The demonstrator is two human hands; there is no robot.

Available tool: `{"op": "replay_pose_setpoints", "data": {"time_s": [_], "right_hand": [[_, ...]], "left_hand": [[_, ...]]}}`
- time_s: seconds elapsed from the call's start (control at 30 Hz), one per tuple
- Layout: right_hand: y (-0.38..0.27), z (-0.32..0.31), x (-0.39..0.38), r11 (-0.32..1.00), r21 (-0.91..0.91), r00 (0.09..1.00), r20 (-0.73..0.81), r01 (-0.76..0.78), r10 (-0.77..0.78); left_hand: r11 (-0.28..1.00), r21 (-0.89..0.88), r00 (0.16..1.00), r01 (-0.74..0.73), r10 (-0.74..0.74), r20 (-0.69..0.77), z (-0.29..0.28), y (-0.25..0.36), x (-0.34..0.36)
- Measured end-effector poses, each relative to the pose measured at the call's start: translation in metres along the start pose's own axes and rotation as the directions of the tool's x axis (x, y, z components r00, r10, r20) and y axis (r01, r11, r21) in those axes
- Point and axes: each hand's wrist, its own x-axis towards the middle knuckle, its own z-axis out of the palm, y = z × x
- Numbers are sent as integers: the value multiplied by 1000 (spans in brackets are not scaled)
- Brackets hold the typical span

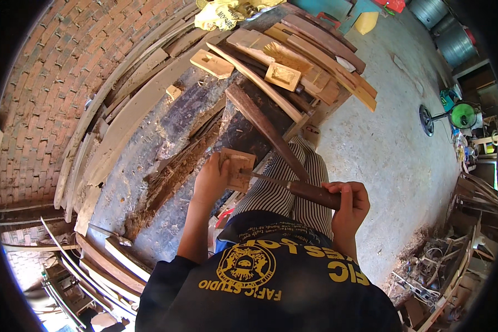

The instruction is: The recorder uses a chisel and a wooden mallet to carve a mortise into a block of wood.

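My left hand (209, 178) grips a small square block of light wood (241, 160) at the bench edge, above my lap. In my right hand (351, 206) is a chisel (314, 195) with a thick brown wooden handle. Its thin metal blade points left, and the tip meets the face of the block; how deep it sits I cannot tell. Just beyond the chisel, a long dark wooden bar (264, 128) slants from the bench to my striped trousers. Farther back lie a hollowed wooden block (283, 76) and a flat piece with a slot (212, 63).
The worn dark workbench (144, 188) has a rough, splintered hollow. Long planks (326, 55) are piled at its far right, with a yellow bag (218, 15) at the far end. A brick wall (50, 105) rises left. On the concrete floor (379, 138) stands a fan (462, 115).
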Motion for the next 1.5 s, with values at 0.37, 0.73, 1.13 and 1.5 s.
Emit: {"op": "replay_pose_setpoints", "data": {"time_s": [0.37, 0.73, 1.13, 1.5], "right_hand": [[-38, -22, 16, 705, -703, 800, 367, -97, 475], [-60, -30, 24, 503, -856, 555, 477, 118, 681], [-11, -19, -7, 609, -783, 601, 428, -128, 676], [-43, -41, 10, 622, -782, 655, 450, -39, 606]], "left_hand": [[907, -284, 874, -311, 391, 290, -25, -37, 5], [623, -92, 612, -777, 782, 119, 1, -70, 45], [663, 96, 664, -743, 710, 233, 8, -73, 47], [687, 73, 687, -723, 704, 177, 10, -73, 47]]}}
